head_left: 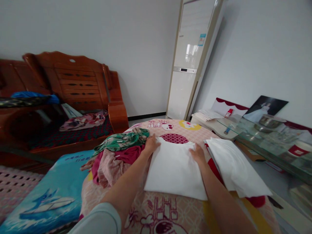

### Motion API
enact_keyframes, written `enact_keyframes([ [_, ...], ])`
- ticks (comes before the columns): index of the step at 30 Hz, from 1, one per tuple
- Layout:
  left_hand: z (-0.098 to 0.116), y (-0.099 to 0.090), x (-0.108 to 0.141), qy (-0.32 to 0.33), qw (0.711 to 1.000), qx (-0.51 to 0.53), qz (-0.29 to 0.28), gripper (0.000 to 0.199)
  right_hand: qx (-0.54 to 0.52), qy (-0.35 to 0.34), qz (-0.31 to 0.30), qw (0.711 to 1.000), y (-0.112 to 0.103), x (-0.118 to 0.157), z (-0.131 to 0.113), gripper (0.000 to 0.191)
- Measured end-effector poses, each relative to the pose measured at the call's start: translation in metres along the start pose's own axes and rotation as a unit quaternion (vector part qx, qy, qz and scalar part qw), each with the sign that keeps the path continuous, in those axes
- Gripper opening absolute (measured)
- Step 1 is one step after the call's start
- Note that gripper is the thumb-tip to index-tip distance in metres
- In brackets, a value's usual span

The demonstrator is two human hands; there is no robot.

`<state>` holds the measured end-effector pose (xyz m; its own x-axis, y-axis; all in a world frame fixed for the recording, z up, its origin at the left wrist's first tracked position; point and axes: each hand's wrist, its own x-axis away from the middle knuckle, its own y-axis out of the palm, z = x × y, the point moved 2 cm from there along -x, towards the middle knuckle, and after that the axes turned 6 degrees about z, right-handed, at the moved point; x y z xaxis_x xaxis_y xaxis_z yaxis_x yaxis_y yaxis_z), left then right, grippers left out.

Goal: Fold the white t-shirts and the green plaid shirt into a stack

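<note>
A white shirt (176, 169), folded to a near rectangle with its curved neckline at the far end, lies flat on a patterned pink cover. At its far left corner is my left hand (151, 145), its thumb over the fabric and its fingers closed at the edge. My right hand (198, 154) holds the far right corner in the same way. Left of the shirt is a heap of crumpled clothes (119, 156) in green plaid, dark pink and pale pink. To the right lies another folded white garment (234, 164), with red cloth under it.
The rounded surface wears a cartoon-print cover (163, 208). A glass-topped stand (268, 143) with bowls and a photo is at the right. A wooden sofa (78, 84), a blue printed cushion (56, 191) and a tall air conditioner (187, 58) stand around.
</note>
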<state>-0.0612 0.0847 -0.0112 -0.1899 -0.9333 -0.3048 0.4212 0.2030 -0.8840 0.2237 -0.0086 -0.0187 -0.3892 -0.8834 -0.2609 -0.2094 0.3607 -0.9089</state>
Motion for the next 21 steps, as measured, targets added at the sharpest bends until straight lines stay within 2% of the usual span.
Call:
enact_keyframes([
  [3, -0.003, -0.005, -0.012, -0.058, 0.996, 0.040, -0.056, 0.073, -0.004, 0.023, -0.017, 1.000, -0.002, -0.020, 0.000, 0.070],
  [6, -0.006, -0.006, -0.022, -0.070, 0.989, 0.087, -0.101, 0.058, 0.000, 0.038, -0.031, 0.999, -0.006, -0.034, -0.002, 0.078],
  [10, -0.008, -0.005, -0.033, -0.064, 0.982, 0.120, -0.130, 0.036, 0.005, 0.040, -0.062, 0.997, -0.015, -0.046, -0.003, 0.066],
  [16, -0.005, 0.001, -0.043, -0.060, 0.977, 0.158, -0.128, 0.042, -0.015, 0.049, -0.095, 0.994, -0.016, -0.057, 0.002, 0.048],
  [21, -0.004, 0.003, -0.041, -0.057, 0.973, 0.178, -0.136, 0.028, -0.033, 0.059, -0.109, 0.992, -0.010, -0.066, 0.006, 0.024],
])
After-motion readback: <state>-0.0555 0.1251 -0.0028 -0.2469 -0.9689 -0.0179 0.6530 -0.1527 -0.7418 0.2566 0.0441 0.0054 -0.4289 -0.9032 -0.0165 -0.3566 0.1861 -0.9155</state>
